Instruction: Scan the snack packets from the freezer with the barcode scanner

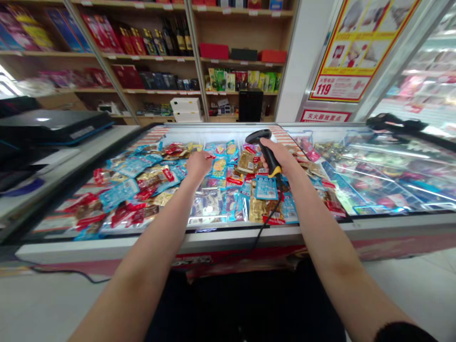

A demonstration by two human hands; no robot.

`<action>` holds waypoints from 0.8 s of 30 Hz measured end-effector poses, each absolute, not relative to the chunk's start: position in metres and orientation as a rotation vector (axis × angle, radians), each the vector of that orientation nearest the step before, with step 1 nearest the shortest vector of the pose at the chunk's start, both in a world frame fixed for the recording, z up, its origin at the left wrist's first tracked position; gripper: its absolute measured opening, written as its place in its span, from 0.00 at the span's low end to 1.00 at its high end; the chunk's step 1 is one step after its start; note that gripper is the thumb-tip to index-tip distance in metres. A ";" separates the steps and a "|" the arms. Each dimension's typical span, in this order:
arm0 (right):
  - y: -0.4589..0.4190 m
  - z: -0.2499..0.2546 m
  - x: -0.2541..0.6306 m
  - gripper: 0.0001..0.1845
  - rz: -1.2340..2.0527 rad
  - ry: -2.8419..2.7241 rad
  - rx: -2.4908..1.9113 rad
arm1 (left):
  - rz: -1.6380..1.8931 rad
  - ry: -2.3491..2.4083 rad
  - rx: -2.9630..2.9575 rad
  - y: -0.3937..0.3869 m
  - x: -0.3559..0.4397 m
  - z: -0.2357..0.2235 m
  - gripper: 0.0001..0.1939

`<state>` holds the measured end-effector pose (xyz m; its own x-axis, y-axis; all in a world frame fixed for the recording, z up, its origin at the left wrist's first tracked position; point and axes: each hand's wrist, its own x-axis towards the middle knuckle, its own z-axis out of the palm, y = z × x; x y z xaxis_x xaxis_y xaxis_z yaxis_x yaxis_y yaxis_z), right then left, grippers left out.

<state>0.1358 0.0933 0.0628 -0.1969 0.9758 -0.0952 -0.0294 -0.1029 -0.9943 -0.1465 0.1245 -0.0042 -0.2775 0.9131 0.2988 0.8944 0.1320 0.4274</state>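
Observation:
My right hand (280,156) is wrapped round a black and yellow barcode scanner (269,154), its head pointing left over a heap of snack packets. A black cable (265,222) hangs from the scanner's handle down over the freezer's front edge. Left of it, my left hand (198,165) is closed above the packets, fingertips together. A small red edge shows at those fingertips, but I cannot make out what it belongs to. Close beside them lies a blue packet (219,167). Several blue packets (119,194) and red and brown packets (245,162) spread to both sides.
The packets lie on the glass top of a chest freezer (107,249). To the right, its glass lid (395,166) covers more goods. A black device (57,126) stands on the left counter. Behind are stocked shelves (149,56) and a wall poster (359,47).

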 end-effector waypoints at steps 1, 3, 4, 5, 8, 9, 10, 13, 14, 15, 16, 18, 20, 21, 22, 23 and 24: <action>0.093 0.064 0.129 0.19 1.459 -1.289 -1.166 | 0.775 2.396 1.855 0.124 -0.156 -0.002 0.16; 0.090 0.065 0.113 0.19 1.480 -1.322 -1.156 | 0.670 2.471 1.841 0.122 -0.170 0.002 0.18; 0.089 0.065 0.104 0.19 1.497 -1.341 -1.154 | 0.635 2.486 1.838 0.122 -0.175 0.003 0.19; 0.087 0.065 0.095 0.20 1.512 -1.363 -1.152 | 0.611 2.492 1.838 0.123 -0.179 0.003 0.20; 0.082 0.062 0.069 0.23 1.563 -1.434 -1.185 | 0.579 2.473 1.871 0.125 -0.184 0.001 0.22; 0.081 0.061 0.062 0.23 1.568 -1.442 -1.185 | 0.576 2.455 1.894 0.126 -0.185 -0.001 0.23; 0.080 0.059 0.056 0.22 1.576 -1.448 -1.162 | 0.572 2.430 1.918 0.127 -0.185 -0.002 0.22; 0.079 0.054 0.045 0.22 1.575 -1.472 -1.183 | 0.536 2.378 1.952 0.128 -0.184 -0.004 0.18; 0.079 0.052 0.043 0.22 1.572 -1.474 -1.188 | 0.521 2.379 1.947 0.128 -0.184 -0.004 0.16; 0.080 0.050 0.043 0.22 1.573 -1.474 -1.186 | 0.512 2.383 1.938 0.128 -0.183 -0.003 0.15; 0.082 0.048 0.043 0.21 1.576 -1.472 -1.174 | 0.511 2.383 1.933 0.129 -0.183 -0.002 0.14; 0.085 0.043 0.045 0.19 1.600 -1.482 -1.143 | 0.508 2.351 1.934 0.129 -0.182 0.001 0.12; 0.088 0.038 0.048 0.18 1.610 -1.487 -1.120 | 0.528 2.254 1.935 0.129 -0.182 0.004 0.11; 0.089 0.037 0.049 0.18 1.612 -1.488 -1.112 | 0.571 2.194 1.917 0.129 -0.181 0.004 0.13; 0.089 0.035 0.050 0.17 1.612 -1.487 -1.105 | 0.642 2.135 1.879 0.129 -0.181 0.004 0.14; 0.089 0.035 0.051 0.17 1.616 -1.485 -1.102 | 0.734 2.078 1.820 0.129 -0.180 0.004 0.15; 0.089 0.034 0.052 0.17 1.622 -1.481 -1.096 | 0.841 2.026 1.742 0.128 -0.179 0.004 0.15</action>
